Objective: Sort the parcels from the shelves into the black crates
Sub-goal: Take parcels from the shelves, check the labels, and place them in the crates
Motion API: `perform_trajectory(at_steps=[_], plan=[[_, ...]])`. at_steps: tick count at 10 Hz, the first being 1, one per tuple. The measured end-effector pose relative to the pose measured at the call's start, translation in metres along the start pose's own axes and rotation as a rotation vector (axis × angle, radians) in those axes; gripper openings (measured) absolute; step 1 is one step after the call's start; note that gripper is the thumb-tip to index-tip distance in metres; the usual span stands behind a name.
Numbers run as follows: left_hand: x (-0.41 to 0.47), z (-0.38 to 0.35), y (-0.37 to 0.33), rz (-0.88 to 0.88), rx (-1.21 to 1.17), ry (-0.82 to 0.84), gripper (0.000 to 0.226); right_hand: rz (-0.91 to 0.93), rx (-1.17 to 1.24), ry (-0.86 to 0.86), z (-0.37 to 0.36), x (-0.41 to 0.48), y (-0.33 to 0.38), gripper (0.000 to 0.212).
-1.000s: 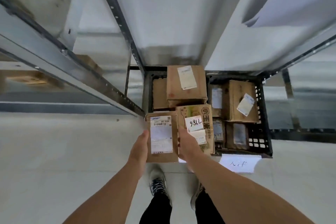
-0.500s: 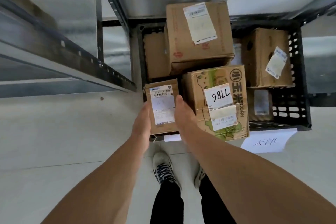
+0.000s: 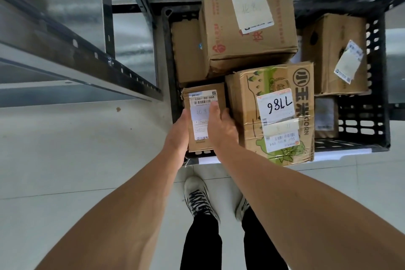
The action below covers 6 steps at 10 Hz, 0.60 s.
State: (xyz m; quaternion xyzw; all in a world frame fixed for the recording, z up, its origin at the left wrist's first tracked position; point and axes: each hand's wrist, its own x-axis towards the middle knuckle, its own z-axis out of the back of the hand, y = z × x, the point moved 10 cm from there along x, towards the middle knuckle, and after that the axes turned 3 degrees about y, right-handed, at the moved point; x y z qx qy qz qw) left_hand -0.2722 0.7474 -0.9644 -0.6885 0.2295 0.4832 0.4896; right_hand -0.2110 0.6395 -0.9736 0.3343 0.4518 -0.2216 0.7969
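Observation:
A small brown parcel point(image 3: 200, 103) with a white label sits at the near left corner of the black crate point(image 3: 377, 98). My left hand point(image 3: 178, 132) grips its left side and my right hand point(image 3: 220, 126) lies over its label and right edge. Right beside it leans a corn-printed box point(image 3: 276, 114) marked 7786, overhanging the crate's front rim. A large box point(image 3: 247, 19) lies on top at the back. Another labelled box point(image 3: 337, 55) stands at the right.
Grey metal shelving point(image 3: 72, 55) runs along the left, its post point(image 3: 107, 6) close to the crate. A white paper sign point(image 3: 341, 153) hangs on the crate's front. My shoes point(image 3: 198, 197) stand on the pale tiled floor just before the crate.
The view has closed in on the crate. Both hands have carried the small parcel forward and down into the crate's near left corner, and my right hand has slid over its label.

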Motion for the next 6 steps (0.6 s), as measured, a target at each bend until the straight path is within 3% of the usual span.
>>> perform_trajectory(at_steps=[5, 6], plan=[[-0.02, 0.015, -0.007, -0.009, 0.067, 0.003, 0.034, 0.044, 0.119, 0.011, 0.009, -0.026, 0.003, 0.068], [-0.028, 0.016, -0.011, -0.03, 0.064, -0.021, 0.032, 0.102, 0.127, 0.054, 0.0, -0.037, 0.013, 0.086]])
